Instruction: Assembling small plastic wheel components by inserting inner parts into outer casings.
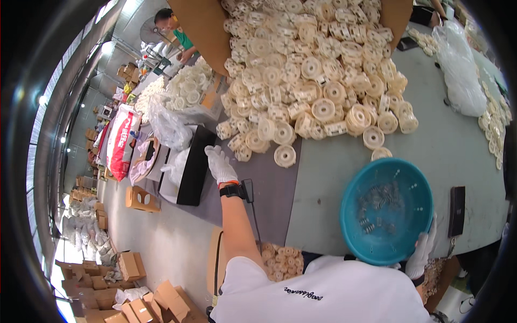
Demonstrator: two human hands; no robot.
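My left hand [221, 166], in a white glove, reaches forward with its fingers at the near right edge of a black-sided box [197, 168]. The fingers look loosely apart, and I see nothing in them. At the right, a round blue plastic basin [350, 237] sits at the near table edge with small dark metal springs [383, 198] in its bottom. My gloved right hand [421, 252] holds the basin's near right side, its fingers up along the outer wall. Beyond lies a big heap of cream plastic wheel-shaped parts [323, 75], spilling from a cardboard box [202, 27].
A dark rectangular object [456, 211] lies right of the basin. Farther right are a clear plastic bag [458, 70] and more cream parts [493, 116]. At the left stand a red-and-white sack [121, 142] and cartons [132, 266] on the floor. A person [180, 35] works at the far left.
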